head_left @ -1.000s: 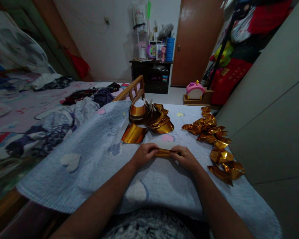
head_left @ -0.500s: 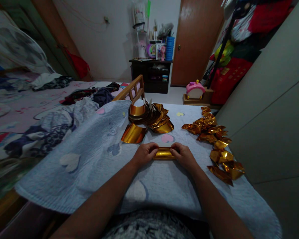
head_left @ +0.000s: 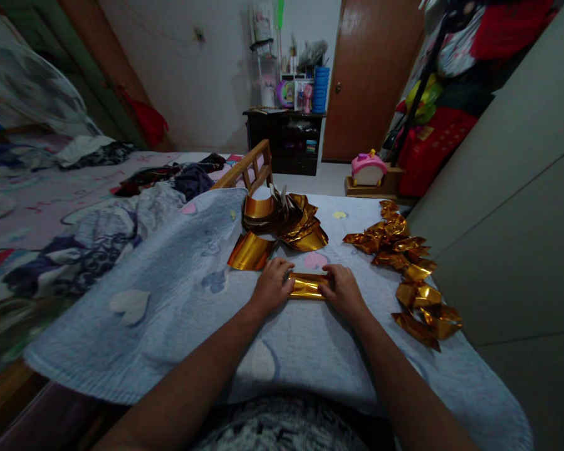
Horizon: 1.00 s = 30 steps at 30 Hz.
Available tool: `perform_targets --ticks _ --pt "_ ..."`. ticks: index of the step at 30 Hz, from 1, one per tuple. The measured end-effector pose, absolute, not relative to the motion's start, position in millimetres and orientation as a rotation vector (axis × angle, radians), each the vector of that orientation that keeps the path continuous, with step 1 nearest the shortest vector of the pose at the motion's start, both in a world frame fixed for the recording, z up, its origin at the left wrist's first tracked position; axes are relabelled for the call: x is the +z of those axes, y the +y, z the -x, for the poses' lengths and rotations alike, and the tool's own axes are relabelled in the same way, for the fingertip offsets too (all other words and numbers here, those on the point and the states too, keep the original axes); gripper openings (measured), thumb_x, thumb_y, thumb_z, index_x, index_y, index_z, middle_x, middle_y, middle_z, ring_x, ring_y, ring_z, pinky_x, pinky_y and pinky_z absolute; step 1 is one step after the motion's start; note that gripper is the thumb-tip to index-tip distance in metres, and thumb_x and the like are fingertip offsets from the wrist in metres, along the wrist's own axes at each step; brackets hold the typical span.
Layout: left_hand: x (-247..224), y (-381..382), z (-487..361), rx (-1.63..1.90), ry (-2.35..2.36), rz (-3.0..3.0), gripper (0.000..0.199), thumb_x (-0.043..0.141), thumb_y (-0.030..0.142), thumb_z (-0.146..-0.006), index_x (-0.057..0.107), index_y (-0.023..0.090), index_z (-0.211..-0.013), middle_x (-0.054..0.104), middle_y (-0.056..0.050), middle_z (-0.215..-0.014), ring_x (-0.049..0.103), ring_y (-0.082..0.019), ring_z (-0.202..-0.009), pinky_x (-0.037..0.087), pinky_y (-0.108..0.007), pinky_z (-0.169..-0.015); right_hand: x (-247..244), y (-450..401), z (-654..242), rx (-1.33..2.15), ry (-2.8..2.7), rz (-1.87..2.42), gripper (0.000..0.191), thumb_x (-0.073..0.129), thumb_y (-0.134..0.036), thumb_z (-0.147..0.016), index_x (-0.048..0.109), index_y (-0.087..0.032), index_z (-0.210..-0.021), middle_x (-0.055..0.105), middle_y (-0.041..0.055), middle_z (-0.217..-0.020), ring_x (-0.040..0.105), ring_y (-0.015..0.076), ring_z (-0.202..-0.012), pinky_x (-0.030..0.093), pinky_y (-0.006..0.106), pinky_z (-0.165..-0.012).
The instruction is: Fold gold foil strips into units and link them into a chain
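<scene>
A shiny gold foil paper (head_left: 307,285), folded into a flat strip, lies on the light blue cloth (head_left: 169,338) in front of me. At its left end is my left hand (head_left: 273,285), thumb on the foil and curled fingers by the far edge. My right hand (head_left: 343,289) grips the right end in the same way, thumb pressing on top. Beyond my hands sits a pile of curved gold foil sheets (head_left: 282,219), with one sheet (head_left: 252,250) spread toward me. On the right lies a row of folded gold foil pieces (head_left: 416,294).
A wooden rail (head_left: 244,169) stands behind the foil pile. To the left is a bed (head_left: 98,181) with rumpled clothes. A pale cabinet panel (head_left: 512,219) borders the right side. A pink toy (head_left: 369,168) and a dark shelf unit (head_left: 284,144) are farther back.
The foil strip now lies flatter, its rolled look gone. My fingers have lifted and spread somewhat toward the far edge, while the thumbs stay on the foil. The piles have not moved.
</scene>
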<state>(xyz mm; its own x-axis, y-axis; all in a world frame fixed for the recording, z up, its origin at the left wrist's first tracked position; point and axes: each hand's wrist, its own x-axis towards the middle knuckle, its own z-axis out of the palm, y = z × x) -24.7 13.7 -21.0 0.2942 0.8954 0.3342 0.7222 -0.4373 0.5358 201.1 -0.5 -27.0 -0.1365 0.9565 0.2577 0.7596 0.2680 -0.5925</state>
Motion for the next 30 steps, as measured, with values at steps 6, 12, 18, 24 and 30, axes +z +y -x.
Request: perform_targets --ticks 6,12,18,24,30 --pt "-22.1 14.0 22.6 0.786 1.508 -2.315 0.021 0.066 0.024 -0.086 0.067 0.019 -0.106 0.061 -0.007 -0.107 0.057 -0.027 -0.107 0.047 -0.045 -0.100 -31.6 0.5 -203.2 0.298 -2.012 1.596 0.036 0.067 -0.023 -0.078 0.067 -0.020 -0.114 0.062 0.0129 -0.110 0.052 0.0304 -0.102 0.041 0.041 -0.089" --pt "-17.1 13.3 22.0 0.722 1.482 -2.308 0.016 0.069 0.021 -0.083 0.065 0.019 -0.098 0.061 -0.007 -0.106 0.055 -0.027 -0.106 0.046 -0.045 -0.100 -32.2 1.0 -204.5 0.314 -2.062 1.610 0.038 0.065 -0.025 -0.080 0.066 -0.021 -0.118 0.061 0.0125 -0.118 0.051 0.0313 -0.106 0.040 0.042 -0.089" --pt "-19.3 12.8 20.4 0.685 1.522 -2.305 0.027 0.068 0.022 -0.084 0.064 0.019 -0.111 0.058 -0.009 -0.114 0.052 -0.028 -0.109 0.046 -0.045 -0.100 -26.5 -2.6 -199.1 0.297 -2.054 1.654 0.038 0.066 -0.023 -0.081 0.067 -0.021 -0.119 0.061 0.0133 -0.122 0.050 0.0321 -0.110 0.039 0.043 -0.093" --pt "-14.3 13.1 19.7 0.634 1.519 -2.277 0.019 0.066 0.021 -0.083 0.064 0.018 -0.102 0.059 -0.009 -0.112 0.052 -0.029 -0.110 0.043 -0.044 -0.100 -25.2 -1.2 -201.6 0.339 -2.117 1.662 0.036 0.064 -0.027 -0.084 0.068 -0.021 -0.119 0.060 0.0133 -0.125 0.050 0.0317 -0.112 0.040 0.043 -0.093" --pt "-10.7 12.2 20.2 0.716 1.350 -2.198 0.016 0.061 0.015 -0.080 0.059 0.019 -0.095 0.063 -0.006 -0.098 0.056 -0.025 -0.097 0.045 -0.038 -0.090 -22.8 -3.4 -200.9 0.361 -2.044 1.616 0.042 0.065 -0.023 -0.080 0.066 -0.019 -0.122 0.062 0.0131 -0.122 0.051 0.0311 -0.112 0.041 0.044 -0.095"
